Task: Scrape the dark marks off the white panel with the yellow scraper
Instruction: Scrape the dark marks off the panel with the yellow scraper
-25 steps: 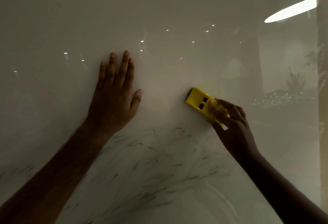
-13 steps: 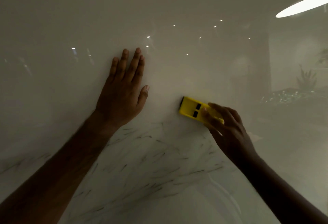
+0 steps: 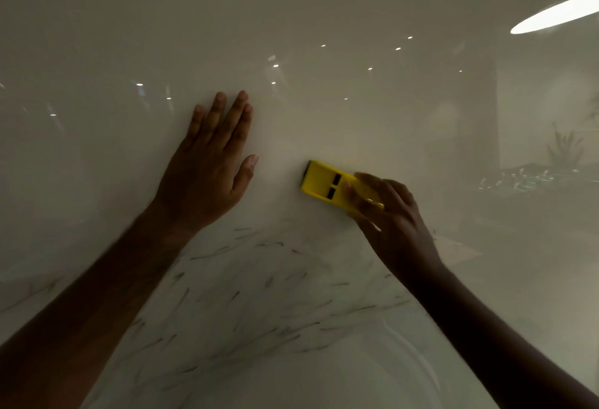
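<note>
A glossy white panel (image 3: 324, 3) fills the view. Thin dark marks (image 3: 265, 305) streak its lower middle, between my two forearms. My right hand (image 3: 389, 217) grips the rear of the yellow scraper (image 3: 324, 183), whose dark blade edge points up and left against the panel, above the marks. My left hand (image 3: 210, 169) lies flat on the panel with straight fingers, a short gap left of the scraper.
The panel mirrors ceiling spotlights, a long bright lamp (image 3: 557, 13) at the upper right and a faint plant (image 3: 565, 146) at the right edge. A faint curved smear (image 3: 411, 353) shows at the lower right.
The scraper and my right hand have slid a little to the left, closer to my left hand. My left hand keeps its flat pose on the panel.
</note>
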